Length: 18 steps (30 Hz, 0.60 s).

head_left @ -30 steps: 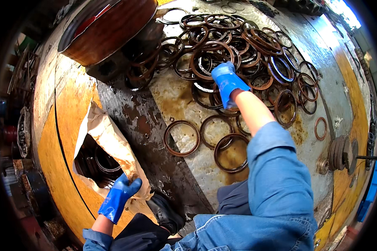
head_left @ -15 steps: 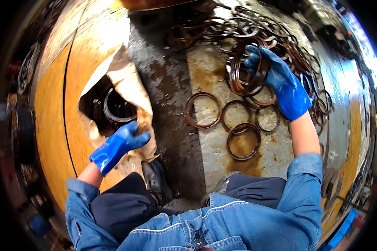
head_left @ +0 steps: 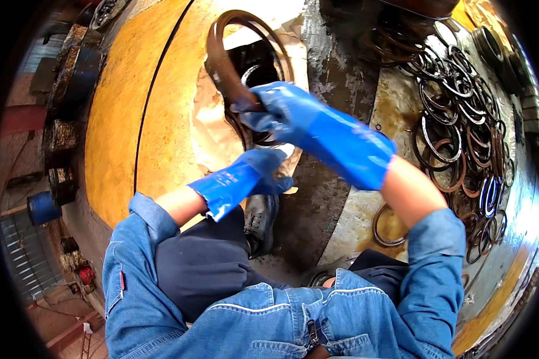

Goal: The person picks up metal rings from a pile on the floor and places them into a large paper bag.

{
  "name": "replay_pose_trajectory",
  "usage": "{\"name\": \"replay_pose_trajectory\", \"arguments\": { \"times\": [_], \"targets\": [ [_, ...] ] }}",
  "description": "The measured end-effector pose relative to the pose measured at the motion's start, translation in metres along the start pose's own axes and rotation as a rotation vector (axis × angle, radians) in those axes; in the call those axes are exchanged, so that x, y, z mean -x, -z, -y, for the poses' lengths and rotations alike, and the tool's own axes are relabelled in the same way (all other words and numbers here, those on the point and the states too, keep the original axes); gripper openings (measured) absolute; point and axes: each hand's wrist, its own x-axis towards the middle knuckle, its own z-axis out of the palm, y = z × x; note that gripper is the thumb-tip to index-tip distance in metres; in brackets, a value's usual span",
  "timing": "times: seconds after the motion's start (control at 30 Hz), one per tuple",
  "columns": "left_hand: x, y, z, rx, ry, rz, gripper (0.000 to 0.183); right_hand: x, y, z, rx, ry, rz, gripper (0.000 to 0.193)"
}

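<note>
My right hand point(head_left: 278, 113), in a blue rubber glove, is closed around a bundle of brown rings point(head_left: 224, 66) that look like rubber seals. The rings stand tilted over the mouth of a brown paper bag point(head_left: 206, 143). Inside the bag's dark opening lies another ring with a shiny edge point(head_left: 251, 75). My left hand point(head_left: 263, 170), gloved the same way, grips the near edge of the bag just below my right hand. My right glove hides part of the rings and of the bag's mouth.
Many loose rings point(head_left: 461, 128) lie heaped on the grey floor at the right. A single ring point(head_left: 390, 226) lies near my right forearm. Yellow boards point(head_left: 123, 113) are at the left, with blue and rusty parts point(head_left: 45, 206) beyond. My shoe point(head_left: 260, 224) stands beside the bag.
My right hand has carried the brown rings from the heap on the right, leftward to above the bag. My left hand stays at the bag's edge. The view has turned left.
</note>
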Motion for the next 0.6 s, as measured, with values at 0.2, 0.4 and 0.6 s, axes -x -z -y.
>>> {"name": "replay_pose_trajectory", "arguments": {
  "times": [0.2,0.4,0.6],
  "targets": [
    [0.007,-0.007,0.002,0.085,-0.035,-0.008,0.051,0.010,-0.067,-0.030,-0.096,-0.172,-0.195,0.031],
    [0.004,-0.029,0.018,-0.188,-0.044,0.005,0.054,0.009,-0.043,-0.026,0.372,-0.522,0.514,0.048],
    [-0.002,-0.019,0.008,-0.100,-0.018,0.039,0.045,0.007,0.016,-0.011,0.304,-0.317,-0.021,0.037]
  ]
}}
